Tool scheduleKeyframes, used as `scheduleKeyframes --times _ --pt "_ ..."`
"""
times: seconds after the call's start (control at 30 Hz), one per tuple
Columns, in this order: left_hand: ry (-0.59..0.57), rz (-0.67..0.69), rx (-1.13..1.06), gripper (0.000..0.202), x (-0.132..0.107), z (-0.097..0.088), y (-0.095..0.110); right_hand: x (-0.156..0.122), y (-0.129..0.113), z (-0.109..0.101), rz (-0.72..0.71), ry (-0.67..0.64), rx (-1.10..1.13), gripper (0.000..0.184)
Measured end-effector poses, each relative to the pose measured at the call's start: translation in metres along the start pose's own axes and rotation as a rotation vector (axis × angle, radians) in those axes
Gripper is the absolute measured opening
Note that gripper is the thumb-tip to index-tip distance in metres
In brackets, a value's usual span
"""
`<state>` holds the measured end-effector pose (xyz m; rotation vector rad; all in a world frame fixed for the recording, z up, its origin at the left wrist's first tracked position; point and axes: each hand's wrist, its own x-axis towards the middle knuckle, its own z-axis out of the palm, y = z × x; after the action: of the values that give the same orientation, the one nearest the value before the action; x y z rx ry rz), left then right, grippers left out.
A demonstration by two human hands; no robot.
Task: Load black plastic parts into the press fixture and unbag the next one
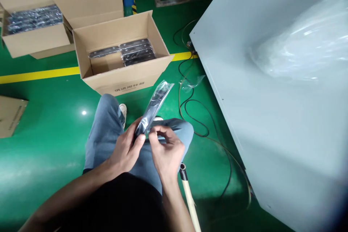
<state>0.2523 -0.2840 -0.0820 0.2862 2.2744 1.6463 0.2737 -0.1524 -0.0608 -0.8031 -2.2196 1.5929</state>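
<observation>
Above my lap, my left hand [125, 149] is wrapped round the lower end of a long dark part in a clear plastic bag [155, 105]. The bag tilts up and to the right, and its far end is loose, clear film. Close beside its lower right edge is my right hand [168, 151], thumb and forefinger pinched together; whatever lies between those fingertips is too small to make out. Beyond my knees stands an open cardboard box [125, 79]. Inside it, several bagged dark parts [138, 52] lie in rows, with bare cardboard showing at the front left.
A second open carton [38, 38] at the far left holds several bagged parts [35, 18]. To the right is a large pale grey panel [244, 116] with clear plastic sheeting [304, 43]. Cables [195, 127] loop over the green floor. A pale pole [190, 195] stands by my right forearm.
</observation>
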Motion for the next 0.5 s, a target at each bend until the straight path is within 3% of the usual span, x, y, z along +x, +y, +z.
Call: scheduleKeyframes --times 0.2,0.5 --pt "0.023 0.016 0.022 0.050 -0.0011 0.0017 -0.0031 0.0000 -0.0014 -0.0021 0.033 -0.078 0.069 0.015" --pt "0.020 0.037 0.050 0.052 -0.0012 0.0035 -0.0051 0.0001 0.0021 0.0018 0.100 -0.078 0.075 0.013"
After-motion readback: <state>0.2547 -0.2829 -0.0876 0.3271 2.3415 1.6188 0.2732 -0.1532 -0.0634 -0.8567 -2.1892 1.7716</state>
